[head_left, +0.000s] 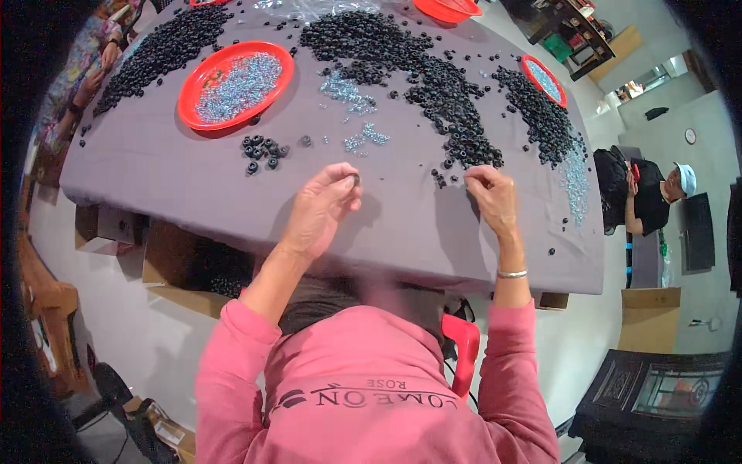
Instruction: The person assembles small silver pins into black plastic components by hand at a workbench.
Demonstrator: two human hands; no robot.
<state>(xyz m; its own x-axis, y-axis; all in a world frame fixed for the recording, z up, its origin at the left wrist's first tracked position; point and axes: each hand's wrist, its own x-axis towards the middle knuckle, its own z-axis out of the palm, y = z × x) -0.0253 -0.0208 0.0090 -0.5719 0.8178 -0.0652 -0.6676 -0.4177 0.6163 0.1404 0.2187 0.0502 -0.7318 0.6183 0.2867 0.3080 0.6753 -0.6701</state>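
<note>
My left hand [323,207] is raised over the near part of the grey-covered table [402,232]. Its thumb and fingers pinch a small black round part [356,179], like those in the piles. Further right, my right hand [495,197] has its fingertips pressed together beside the near end of a long pile of black round parts [452,116]. Whatever those fingertips hold, if anything, is hidden. Beyond my left hand lies a small group of black parts [263,153], some with a visible hole. Small shiny silvery-blue pieces [365,138] are scattered between that group and the long pile.
A red plastic tray [287,77] of silvery pieces stands at the left; a smaller red tray [562,100] is at the right. More black parts [166,50] cover the far left. Another person's hands [97,73] are at the left edge; someone [653,189] stands right.
</note>
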